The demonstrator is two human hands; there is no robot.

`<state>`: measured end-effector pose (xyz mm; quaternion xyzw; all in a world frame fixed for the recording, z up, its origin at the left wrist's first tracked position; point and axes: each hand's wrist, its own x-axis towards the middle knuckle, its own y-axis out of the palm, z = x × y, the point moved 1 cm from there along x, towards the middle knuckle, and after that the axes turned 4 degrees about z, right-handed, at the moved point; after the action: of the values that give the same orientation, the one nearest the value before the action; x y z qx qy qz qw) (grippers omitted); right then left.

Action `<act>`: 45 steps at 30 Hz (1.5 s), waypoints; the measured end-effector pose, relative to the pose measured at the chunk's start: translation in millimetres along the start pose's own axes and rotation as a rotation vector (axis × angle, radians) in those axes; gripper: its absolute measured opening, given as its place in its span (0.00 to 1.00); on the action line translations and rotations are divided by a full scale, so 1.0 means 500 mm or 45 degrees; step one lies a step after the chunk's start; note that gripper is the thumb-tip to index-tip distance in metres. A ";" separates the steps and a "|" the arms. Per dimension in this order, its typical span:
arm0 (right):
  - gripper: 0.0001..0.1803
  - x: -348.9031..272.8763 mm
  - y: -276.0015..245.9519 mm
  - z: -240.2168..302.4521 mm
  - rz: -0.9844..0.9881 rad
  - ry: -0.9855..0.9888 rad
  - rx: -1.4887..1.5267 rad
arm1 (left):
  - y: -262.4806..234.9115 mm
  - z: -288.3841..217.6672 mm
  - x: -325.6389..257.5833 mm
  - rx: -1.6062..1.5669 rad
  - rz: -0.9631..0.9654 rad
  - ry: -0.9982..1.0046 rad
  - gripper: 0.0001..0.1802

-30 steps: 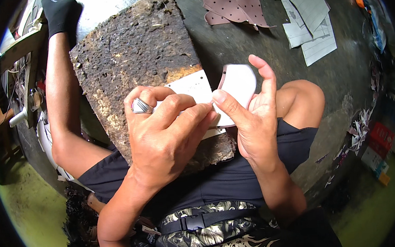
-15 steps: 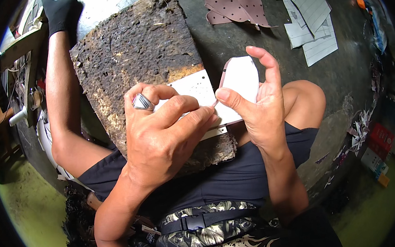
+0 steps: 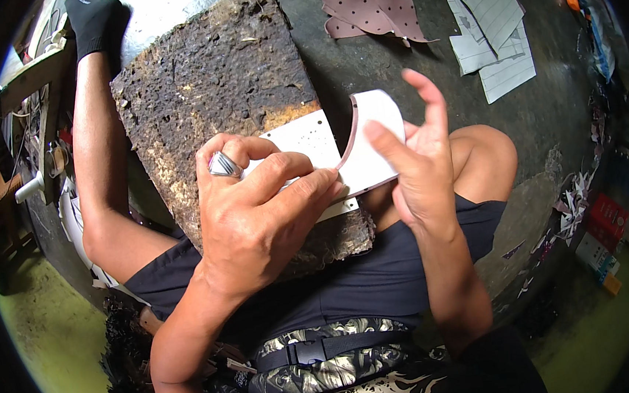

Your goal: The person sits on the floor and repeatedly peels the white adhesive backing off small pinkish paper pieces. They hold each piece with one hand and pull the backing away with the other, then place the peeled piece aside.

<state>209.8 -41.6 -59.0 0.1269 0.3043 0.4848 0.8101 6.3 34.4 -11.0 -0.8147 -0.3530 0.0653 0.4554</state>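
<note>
A black strap with a buckle [image 3: 310, 353] is crossing the person's waist above dark shorts [image 3: 337, 291]. The left hand [image 3: 250, 220], wearing a silver ring [image 3: 225, 165], is keeping its fingers bunched, thumb and index finger pinching the lower left corner of a curved white panel [image 3: 368, 160]. That panel is resting partly over a white rectangular plate [image 3: 317, 141], its right part reaching beyond it; mauve edging [image 3: 352, 136] is following its hollow side. The right hand [image 3: 427, 173] is spreading: the index finger is pointing up, apart, while the blurred thumb is lying across the panel's face; whether it is pressing, one cannot tell. The plate is lying on a rough, dark board [image 3: 210, 86]. Farther off, polka-dotted mauve fabric pieces [image 3: 370, 6] and lined paper cutouts [image 3: 488, 9] are lying on the floor [image 3: 438, 83].
</note>
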 end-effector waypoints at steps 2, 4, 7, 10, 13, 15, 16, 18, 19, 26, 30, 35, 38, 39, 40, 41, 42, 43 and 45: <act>0.54 -0.029 0.008 0.000 -0.140 0.034 0.210 | 0.008 -0.004 -0.004 0.024 -0.049 -0.012 0.13; 0.58 -0.065 0.030 -0.012 -0.232 0.029 0.280 | 0.014 -0.010 -0.008 0.046 -0.073 -0.038 0.13; 0.62 -0.085 0.053 -0.025 -0.149 -0.052 0.089 | 0.020 -0.017 -0.012 0.051 -0.084 -0.058 0.12; 0.58 -0.070 0.057 -0.032 -0.125 -0.096 -0.012 | 0.021 -0.018 -0.013 0.074 -0.098 -0.058 0.13; 0.56 -0.057 0.052 -0.032 -0.103 -0.091 -0.045 | 0.019 -0.016 -0.015 0.062 -0.088 -0.060 0.14; 0.55 -0.051 0.043 -0.029 -0.092 -0.092 -0.071 | 0.018 -0.014 -0.015 0.047 -0.073 -0.055 0.14; 0.56 -0.046 0.038 -0.028 -0.088 -0.101 -0.086 | 0.017 -0.013 -0.016 0.045 -0.064 -0.050 0.14; 0.56 -0.041 0.030 -0.026 -0.067 -0.103 -0.103 | 0.017 -0.012 -0.017 0.045 -0.058 -0.041 0.14; 0.56 -0.039 0.026 -0.026 -0.050 -0.096 -0.107 | 0.016 -0.011 -0.017 0.046 -0.063 -0.038 0.14; 0.56 -0.030 0.015 -0.027 -0.036 -0.070 -0.117 | 0.014 -0.004 -0.018 0.015 -0.051 -0.024 0.14; 0.56 -0.025 0.008 -0.032 -0.038 -0.044 -0.101 | 0.014 -0.003 -0.018 0.030 -0.054 -0.014 0.14; 0.56 -0.020 -0.004 -0.036 -0.031 -0.038 -0.110 | 0.014 -0.003 -0.020 0.064 -0.048 -0.017 0.14; 0.55 -0.017 -0.008 -0.039 -0.030 -0.038 -0.126 | 0.013 -0.003 -0.022 0.063 -0.050 -0.010 0.14; 0.55 -0.017 -0.009 -0.041 -0.028 -0.043 -0.123 | 0.013 -0.002 -0.023 0.049 -0.047 -0.014 0.14; 0.55 -0.016 -0.010 -0.042 -0.026 -0.048 -0.121 | 0.013 -0.002 -0.023 0.044 -0.047 -0.015 0.14; 0.55 -0.015 -0.012 -0.044 -0.024 -0.054 -0.118 | 0.013 -0.001 -0.024 0.039 -0.047 -0.016 0.14; 0.55 -0.014 -0.014 -0.045 -0.029 -0.046 -0.128 | 0.013 -0.001 -0.024 0.039 -0.044 -0.015 0.14; 0.55 -0.013 -0.017 -0.045 -0.035 -0.037 -0.138 | 0.012 0.000 -0.025 0.040 -0.040 -0.015 0.14; 0.54 -0.012 -0.021 -0.049 -0.044 -0.027 -0.138 | 0.012 0.001 -0.025 0.033 -0.038 -0.012 0.15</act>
<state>200.4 -54.2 -81.2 0.0826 0.2711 0.4852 0.8272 -0.1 24.6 -18.6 -0.8032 -0.3663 0.0670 0.4650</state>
